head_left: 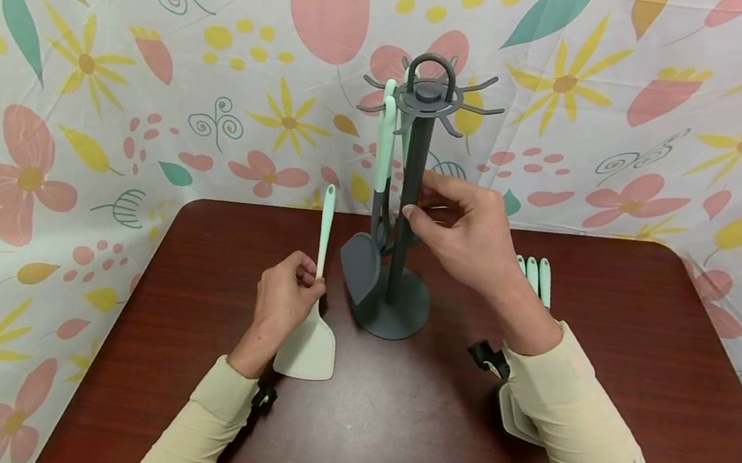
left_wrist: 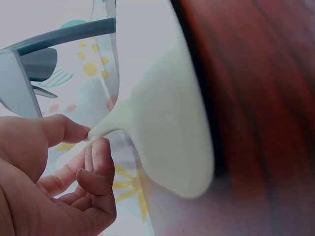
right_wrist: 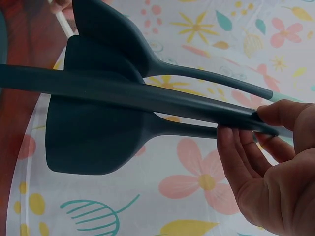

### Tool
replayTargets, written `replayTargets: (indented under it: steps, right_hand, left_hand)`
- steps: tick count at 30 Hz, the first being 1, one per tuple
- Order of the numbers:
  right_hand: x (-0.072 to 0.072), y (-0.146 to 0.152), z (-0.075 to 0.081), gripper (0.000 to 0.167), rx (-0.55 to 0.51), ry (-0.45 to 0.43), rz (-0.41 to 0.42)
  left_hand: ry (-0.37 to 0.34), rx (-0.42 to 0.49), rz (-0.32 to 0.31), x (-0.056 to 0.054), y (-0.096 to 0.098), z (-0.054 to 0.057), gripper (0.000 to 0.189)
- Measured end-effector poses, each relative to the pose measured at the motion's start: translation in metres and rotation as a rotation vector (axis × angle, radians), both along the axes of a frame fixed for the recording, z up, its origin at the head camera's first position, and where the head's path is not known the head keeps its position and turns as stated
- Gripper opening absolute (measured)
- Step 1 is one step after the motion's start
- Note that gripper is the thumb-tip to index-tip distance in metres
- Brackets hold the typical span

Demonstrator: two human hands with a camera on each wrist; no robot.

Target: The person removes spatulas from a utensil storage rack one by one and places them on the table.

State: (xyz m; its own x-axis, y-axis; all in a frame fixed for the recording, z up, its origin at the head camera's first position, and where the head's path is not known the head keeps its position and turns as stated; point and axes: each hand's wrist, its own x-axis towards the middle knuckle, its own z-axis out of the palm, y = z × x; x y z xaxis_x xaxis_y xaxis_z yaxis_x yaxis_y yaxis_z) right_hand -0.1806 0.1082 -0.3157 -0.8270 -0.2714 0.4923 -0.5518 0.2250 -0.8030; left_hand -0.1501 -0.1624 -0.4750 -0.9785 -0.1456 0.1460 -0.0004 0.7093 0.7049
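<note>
My left hand [head_left: 284,290] pinches the neck of a turner with a mint handle and a broad cream head [head_left: 307,353], at the left of the table. In the left wrist view the thumb and fingers meet on its neck, below the cream head [left_wrist: 167,123]. A dark grey utensil stand [head_left: 416,159] stands upright at the centre, hooks fanned round its top ring. My right hand [head_left: 473,234] grips its pole [right_wrist: 197,109] between thumb and fingers. Mint-handled utensils with dark grey heads [head_left: 360,268] hang on the stand's left and rear; their exact number is partly hidden.
Several more mint handles [head_left: 532,274] lie to the right, with cream heads [head_left: 514,418] partly under my right forearm. The brown table [head_left: 340,449] meets a flower-patterned cloth [head_left: 152,66] behind. The stand's round base [head_left: 402,315] rests near the back edge.
</note>
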Motion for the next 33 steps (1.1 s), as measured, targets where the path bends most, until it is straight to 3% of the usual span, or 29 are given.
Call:
replayTargets:
  steps: [33]
  right_hand:
    - [0.0006,0.0,-0.0003,0.032,-0.012,-0.008,0.0]
  left_hand:
    - [-0.146,-0.024,-0.031,-0.0081,-0.0049,-0.0041,0.014]
